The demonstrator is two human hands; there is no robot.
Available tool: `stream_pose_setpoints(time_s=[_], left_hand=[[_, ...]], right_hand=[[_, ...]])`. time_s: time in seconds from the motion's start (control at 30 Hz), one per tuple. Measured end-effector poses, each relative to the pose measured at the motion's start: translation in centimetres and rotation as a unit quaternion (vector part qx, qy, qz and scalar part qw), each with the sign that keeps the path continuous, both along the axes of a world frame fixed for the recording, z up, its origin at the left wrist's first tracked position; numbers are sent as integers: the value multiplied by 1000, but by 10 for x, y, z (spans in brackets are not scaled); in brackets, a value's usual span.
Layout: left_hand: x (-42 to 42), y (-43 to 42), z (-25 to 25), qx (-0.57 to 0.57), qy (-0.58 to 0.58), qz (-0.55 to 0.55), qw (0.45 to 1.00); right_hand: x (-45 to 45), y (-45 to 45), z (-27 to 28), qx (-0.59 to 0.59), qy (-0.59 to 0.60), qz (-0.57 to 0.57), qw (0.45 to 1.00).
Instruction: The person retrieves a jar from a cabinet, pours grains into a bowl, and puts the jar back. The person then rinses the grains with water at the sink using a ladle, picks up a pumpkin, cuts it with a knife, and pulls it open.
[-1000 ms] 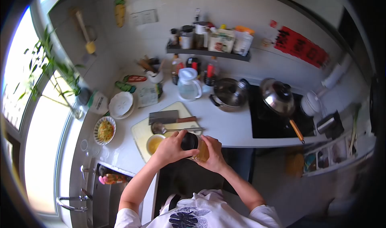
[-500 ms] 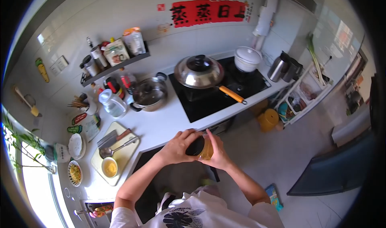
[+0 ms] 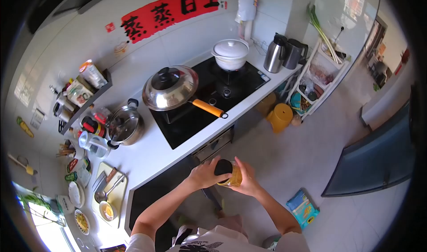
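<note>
A glass jar (image 3: 235,177) with yellowish-brown contents is held in front of my body, tilted on its side over the floor beyond the counter's edge. Its black lid (image 3: 223,167) faces left. My left hand (image 3: 205,175) is closed around the lid end, fingers over the top and thumb across the front. The glass body is gripped by my right hand (image 3: 248,183), with its thumb side up along the jar. Whether the lid sits tight or loose cannot be seen.
A lidded wok (image 3: 171,89) with an orange handle and a white pot (image 3: 231,56) stand on the black stove. On the left counter are a steel pot (image 3: 129,129) and a cutting board (image 3: 116,197) bearing a cleaver, ladle and small bowl. A blue package (image 3: 302,209) lies on the floor.
My view has turned to the right, so the stove and counter appear farther left. Both hands stay on the jar, which has shifted slightly right and down in view.
</note>
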State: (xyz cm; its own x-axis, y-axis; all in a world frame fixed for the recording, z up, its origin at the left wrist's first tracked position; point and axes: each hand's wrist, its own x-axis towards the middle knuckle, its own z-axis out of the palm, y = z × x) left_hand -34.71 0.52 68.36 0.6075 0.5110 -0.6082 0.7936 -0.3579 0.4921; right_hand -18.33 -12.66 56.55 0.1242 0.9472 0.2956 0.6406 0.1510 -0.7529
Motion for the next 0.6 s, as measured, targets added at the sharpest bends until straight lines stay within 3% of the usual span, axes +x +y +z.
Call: stream_pose_setpoints(time_s=[0.1,0.13,0.17,0.23,0.3,0.37,0.5,0.57,0.6], left_hand=[[26,10,-57,-60,-84,-47,994],[30,11,-90,32,-277,-129,952],[38,10,-96,28,-272,-140,952],[60,4,-107,152,-228,-178,945],[86,6,-138,98,-199,21,975],[105,19,-163,50,-120,73,989],[141,28,-205,77,-80,62,992],[154,40,-250,186,-84,35,978],[156,53,-272,175,-95,17,980]], right_hand=[[21,-3,-26,28,-1,-50,998],[27,-3,-31,28,5,-62,998],[35,-4,-36,7,-52,-91,994],[51,0,-46,-21,-104,-129,986],[65,13,-59,-74,-75,-117,988],[76,25,-83,-55,-80,-138,986],[89,47,-151,-84,-124,-208,967],[93,67,-193,-112,-65,-233,964],[91,77,-217,-61,-30,-249,966]])
